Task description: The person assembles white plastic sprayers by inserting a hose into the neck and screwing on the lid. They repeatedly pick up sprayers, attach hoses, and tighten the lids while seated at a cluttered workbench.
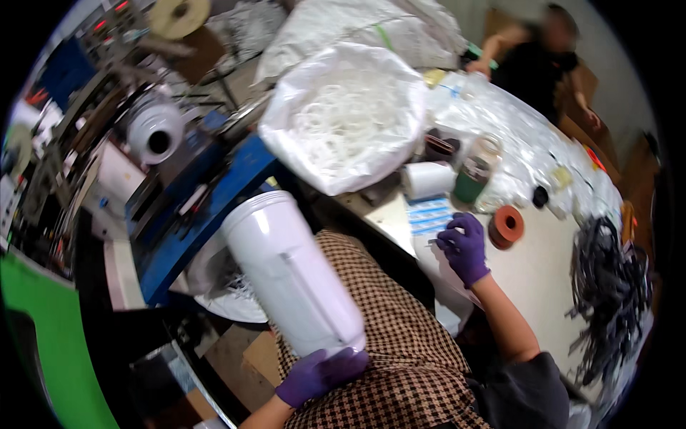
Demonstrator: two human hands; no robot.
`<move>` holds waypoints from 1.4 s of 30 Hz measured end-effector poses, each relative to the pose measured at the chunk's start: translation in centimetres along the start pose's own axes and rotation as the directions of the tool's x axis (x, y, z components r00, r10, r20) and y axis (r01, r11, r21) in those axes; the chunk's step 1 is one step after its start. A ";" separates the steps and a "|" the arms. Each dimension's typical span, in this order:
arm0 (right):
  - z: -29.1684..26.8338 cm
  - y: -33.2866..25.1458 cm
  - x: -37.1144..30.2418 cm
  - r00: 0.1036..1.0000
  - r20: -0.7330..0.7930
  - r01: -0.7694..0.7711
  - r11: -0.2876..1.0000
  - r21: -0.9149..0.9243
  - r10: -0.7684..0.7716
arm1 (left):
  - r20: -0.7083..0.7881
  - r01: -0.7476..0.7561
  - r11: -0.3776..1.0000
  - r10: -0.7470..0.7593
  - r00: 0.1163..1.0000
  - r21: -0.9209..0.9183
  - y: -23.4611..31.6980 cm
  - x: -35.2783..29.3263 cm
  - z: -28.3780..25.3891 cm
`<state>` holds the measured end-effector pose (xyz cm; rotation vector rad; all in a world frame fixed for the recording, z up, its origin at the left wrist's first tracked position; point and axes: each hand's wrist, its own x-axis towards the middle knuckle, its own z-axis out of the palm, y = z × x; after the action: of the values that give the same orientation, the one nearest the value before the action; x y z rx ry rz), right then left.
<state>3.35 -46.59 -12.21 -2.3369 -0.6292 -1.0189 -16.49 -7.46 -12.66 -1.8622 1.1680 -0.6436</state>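
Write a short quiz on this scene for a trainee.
1. Which hand holds the large white container?
2. True or false: the reddish-brown roll sits to the right of the right hand.
3. Fill in the blank: the open white bag is filled with pale pieces shaped like ____.

Key:
1. The left hand, at the container's lower end.
2. True.
3. Rings.
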 end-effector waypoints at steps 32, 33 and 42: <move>14.7 -19.9 17.8 0.780 0.600 -0.579 0.575 0.578 0.181 | 0.876 -0.368 -0.795 -0.451 -0.173 -0.482 -1.0 -5.0 -6.2; 14.9 -21.1 18.1 0.831 0.537 -0.456 0.729 0.511 0.143 | 0.803 -0.270 -0.757 -0.547 -0.236 -0.595 -0.7 -4.6 -6.5; 22.4 -29.5 34.4 0.775 0.591 0.012 0.941 0.339 -0.223 | 0.898 -0.653 -0.634 -0.401 -0.180 -0.414 0.9 -11.5 -6.4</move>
<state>18.74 -3.23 8.68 -2.3311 -1.1124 -0.1178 -26.82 0.34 -9.96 0.8006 0.3962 0.5359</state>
